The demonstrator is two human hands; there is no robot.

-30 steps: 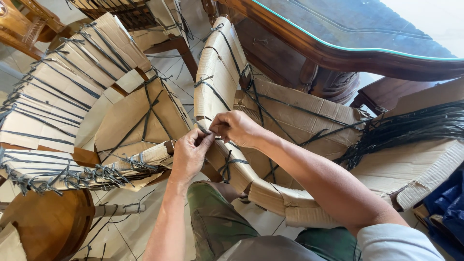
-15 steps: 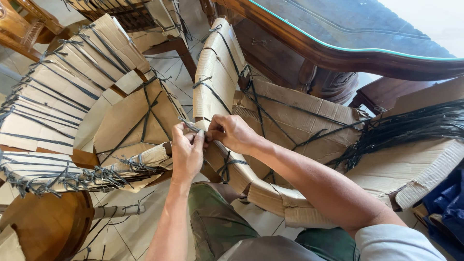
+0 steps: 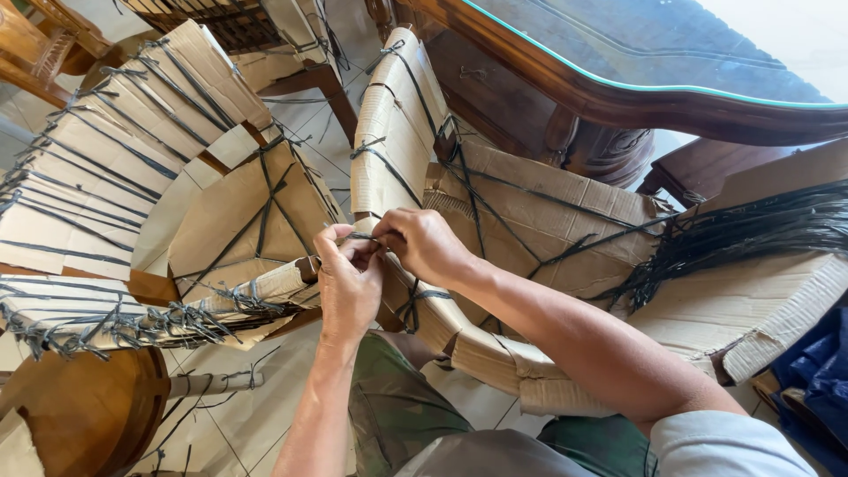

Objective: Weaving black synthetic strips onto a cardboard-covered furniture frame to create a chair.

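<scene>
- A dark wooden table with a glass top (image 3: 636, 62) fills the upper right of the view, its carved leg standing just behind the wrapped furniture.
- Pale floor tiles (image 3: 256, 415) carry everything; there is no desk, and the pieces stand straight on the floor, crowded close together.
- Cardboard-wrapped furniture (image 3: 530, 212) sits in the middle, its curved arm (image 3: 393, 132) rising toward the top edge of the view; another wrapped piece (image 3: 97, 177) lies at the left, lashed with many dark bands.
- A bundle of loose black strips (image 3: 751, 234) rests on cardboard at the right, well apart from the hands.
- The right hand (image 3: 424, 243) is closed, pinching the black strap (image 3: 362, 236) against the curved arm.
- The left hand (image 3: 349, 283) touches it from below, fingers curled tight around the same strap's end.
- The strap looks thin, light and limp, probably slick plastic, so it is likely best taken near its ends, close to the knot; the cardboard beneath is soft and would dent under a hard pull.
</scene>
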